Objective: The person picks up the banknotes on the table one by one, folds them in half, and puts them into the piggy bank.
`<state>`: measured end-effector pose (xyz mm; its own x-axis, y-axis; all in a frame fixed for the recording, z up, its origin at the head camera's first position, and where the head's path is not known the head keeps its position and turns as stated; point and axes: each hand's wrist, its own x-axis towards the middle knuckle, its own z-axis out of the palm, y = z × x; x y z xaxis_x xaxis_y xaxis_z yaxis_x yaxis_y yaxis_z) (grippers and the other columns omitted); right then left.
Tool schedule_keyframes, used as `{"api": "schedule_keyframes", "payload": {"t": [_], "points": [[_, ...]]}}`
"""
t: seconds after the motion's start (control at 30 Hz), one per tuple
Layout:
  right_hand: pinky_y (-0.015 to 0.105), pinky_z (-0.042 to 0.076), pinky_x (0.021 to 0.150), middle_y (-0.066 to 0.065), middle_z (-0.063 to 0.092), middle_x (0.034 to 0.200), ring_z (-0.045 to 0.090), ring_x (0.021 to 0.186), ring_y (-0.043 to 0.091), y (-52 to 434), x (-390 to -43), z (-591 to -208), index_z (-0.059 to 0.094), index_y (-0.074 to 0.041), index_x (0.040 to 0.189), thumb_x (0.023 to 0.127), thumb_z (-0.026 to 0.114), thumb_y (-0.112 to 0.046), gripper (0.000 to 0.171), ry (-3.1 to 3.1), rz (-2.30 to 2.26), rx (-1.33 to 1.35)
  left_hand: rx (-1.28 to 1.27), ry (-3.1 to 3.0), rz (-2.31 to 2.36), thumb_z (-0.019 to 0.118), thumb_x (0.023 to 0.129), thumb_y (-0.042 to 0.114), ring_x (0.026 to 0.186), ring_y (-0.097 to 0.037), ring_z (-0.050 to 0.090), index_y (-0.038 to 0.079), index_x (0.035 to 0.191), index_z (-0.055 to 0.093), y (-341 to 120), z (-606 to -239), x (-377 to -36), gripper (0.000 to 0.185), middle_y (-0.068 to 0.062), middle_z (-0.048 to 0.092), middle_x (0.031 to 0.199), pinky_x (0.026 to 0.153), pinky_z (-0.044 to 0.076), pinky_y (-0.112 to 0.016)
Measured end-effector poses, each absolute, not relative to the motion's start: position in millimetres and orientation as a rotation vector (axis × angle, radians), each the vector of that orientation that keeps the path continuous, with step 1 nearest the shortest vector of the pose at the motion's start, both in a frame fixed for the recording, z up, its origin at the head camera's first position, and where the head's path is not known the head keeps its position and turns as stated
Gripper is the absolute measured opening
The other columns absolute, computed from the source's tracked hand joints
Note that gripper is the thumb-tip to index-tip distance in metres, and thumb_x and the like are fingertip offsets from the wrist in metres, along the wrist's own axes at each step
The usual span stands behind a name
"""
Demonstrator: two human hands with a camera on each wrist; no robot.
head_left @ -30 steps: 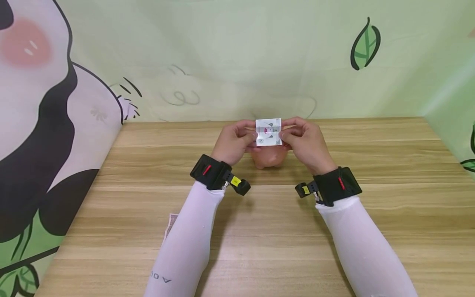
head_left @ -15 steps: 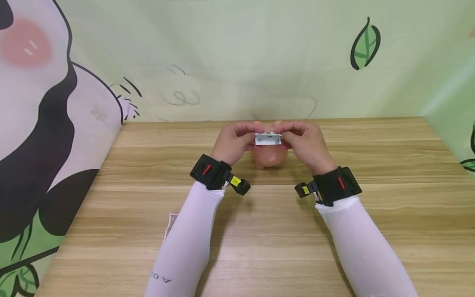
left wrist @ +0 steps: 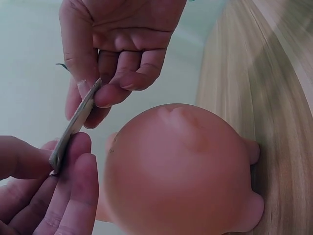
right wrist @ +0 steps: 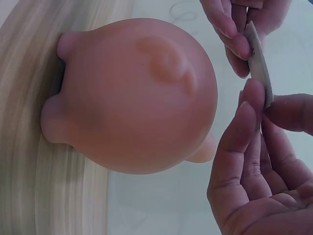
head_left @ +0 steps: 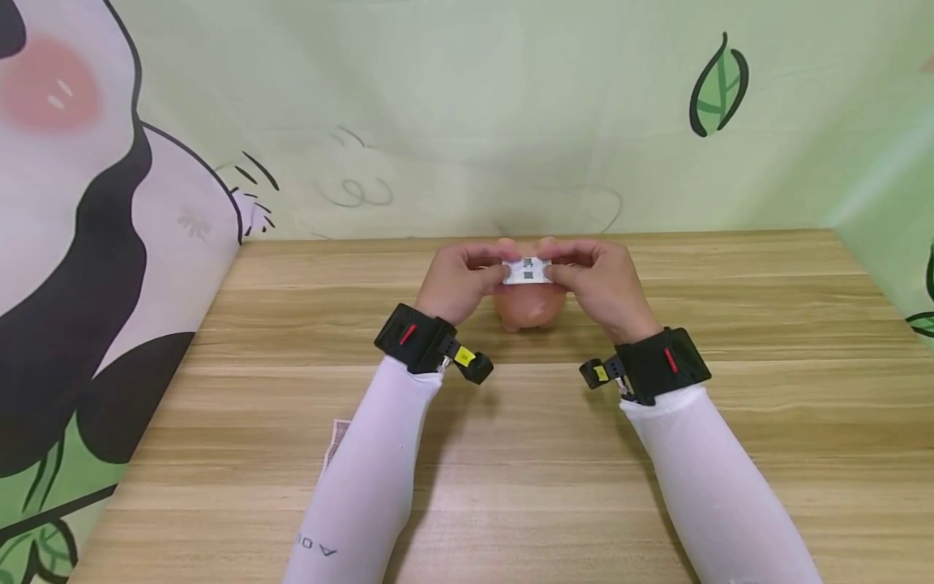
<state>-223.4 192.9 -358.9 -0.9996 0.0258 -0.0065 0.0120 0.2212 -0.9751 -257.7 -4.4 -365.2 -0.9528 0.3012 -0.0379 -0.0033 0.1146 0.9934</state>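
Note:
A small banknote (head_left: pixel 528 271), folded into a narrow strip, is held up between both hands over the piggy bank. My left hand (head_left: pixel 461 282) pinches its left end between thumb and fingers. Its right end is pinched by my right hand (head_left: pixel 604 284) in the same way. Seen edge-on in the left wrist view, the folded banknote (left wrist: pixel 73 125) looks like a thin stack of layers. The pink piggy bank (head_left: pixel 529 308) stands on its feet just below the hands. Its curly tail shows in the right wrist view on the round piggy bank (right wrist: pixel 132 103).
Another banknote (head_left: pixel 337 438) with a pinkish print lies on the wooden table (head_left: pixel 525 487), partly hidden under the left sleeve (head_left: pixel 365 478). Behind the table rises a pale green backdrop (head_left: pixel 467 105) with panda and leaf drawings.
The banknote has been folded down from a squarer piece to a narrow strip, its upper part brought over toward me. Thumbs have slid slightly inward; the arms and piggy bank stay put.

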Motion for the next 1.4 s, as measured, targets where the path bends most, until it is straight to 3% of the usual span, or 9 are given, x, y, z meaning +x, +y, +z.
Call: {"api": "schedule_keyframes", "payload": {"t": [0.3,0.53,0.77,1.4], "points": [[0.02,0.059,0.075,0.006,0.073,0.111,0.069,0.08,0.009,192.1,-223.0,-358.5,0.066,0.003,0.118,0.092,0.068,0.003,0.026,-2.357,1.939,-0.016,0.319,2.123,1.962,0.063,0.097,-0.003,0.092,-0.018,0.075,-0.001,0.126,0.071,-3.9,-366.3,-258.6,0.029,-0.022,0.075,0.117,0.082,0.065,-0.031],[0.021,0.061,0.075,0.001,0.074,0.102,0.07,0.083,0.008,192.7,-223.6,-358.5,0.065,0.003,0.125,0.096,0.066,0.002,0.03,-2.347,1.976,-0.014,0.31,2.095,1.992,0.061,0.1,-0.004,0.083,-0.015,0.075,-0.006,0.125,0.07,-4.3,-365.7,-258.2,0.027,-0.023,0.073,0.118,0.081,0.065,-0.03],[0.02,0.062,0.072,-0.006,0.074,0.086,0.071,0.073,0.007,192.1,-223.3,-358.4,0.065,0.005,0.129,0.1,0.058,0.0,0.03,-2.362,2.059,-0.019,0.315,2.101,2.026,0.062,0.1,-0.004,0.081,-0.014,0.075,-0.005,0.125,0.07,-3.9,-364.8,-257.7,0.027,-0.021,0.073,0.122,0.081,0.065,-0.03],[0.021,0.061,0.072,-0.006,0.073,0.091,0.069,0.071,0.008,191.1,-221.7,-356.7,0.064,0.008,0.124,0.101,0.056,0.001,0.025,-2.322,2.073,-0.011,0.35,2.098,2.034,0.062,0.099,-0.004,0.078,-0.013,0.075,-0.005,0.123,0.07,-3.7,-365.4,-257.5,0.026,-0.025,0.074,0.113,0.078,0.066,-0.031]]}}
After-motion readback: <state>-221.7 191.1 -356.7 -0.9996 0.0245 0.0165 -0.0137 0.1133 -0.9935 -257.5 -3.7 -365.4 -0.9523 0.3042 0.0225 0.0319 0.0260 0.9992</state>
